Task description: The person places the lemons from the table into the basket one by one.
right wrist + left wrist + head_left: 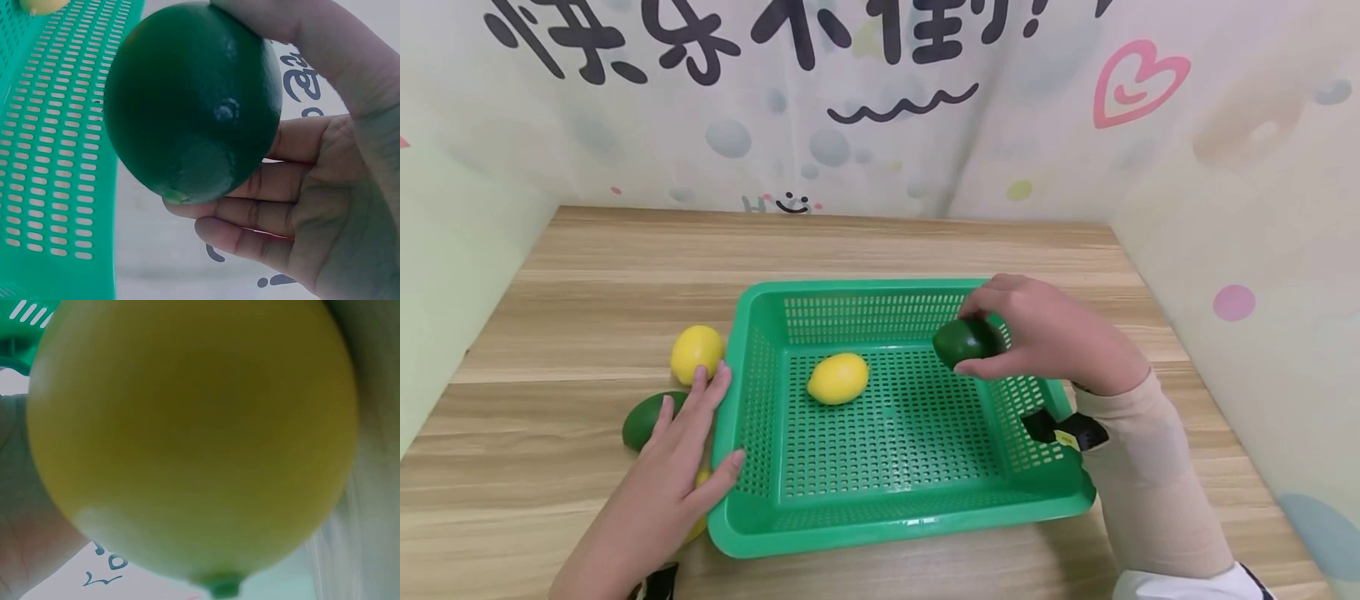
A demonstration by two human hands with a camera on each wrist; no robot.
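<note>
My right hand [1037, 333] holds a glossy, dark green, egg-shaped fruit [967, 342] between thumb and fingers over the right side of a green plastic basket [895, 521]. In the right wrist view the same fruit [194, 106] shows a pale green stem spot. One lemon [838, 379] lies inside the basket, left of its middle. My left hand [677, 467] rests along the basket's left rim with fingers extended and the thumb over the edge. Beneath that hand a lemon [700, 504] is mostly hidden; it fills the left wrist view as a blurred yellow shape [194, 437].
Left of the basket, on the wooden table [587, 333], lie another lemon [696, 354] and a second dark green fruit [647, 421], near my left fingertips. A printed cloth wall [850, 150] stands behind the table, with walls on both sides.
</note>
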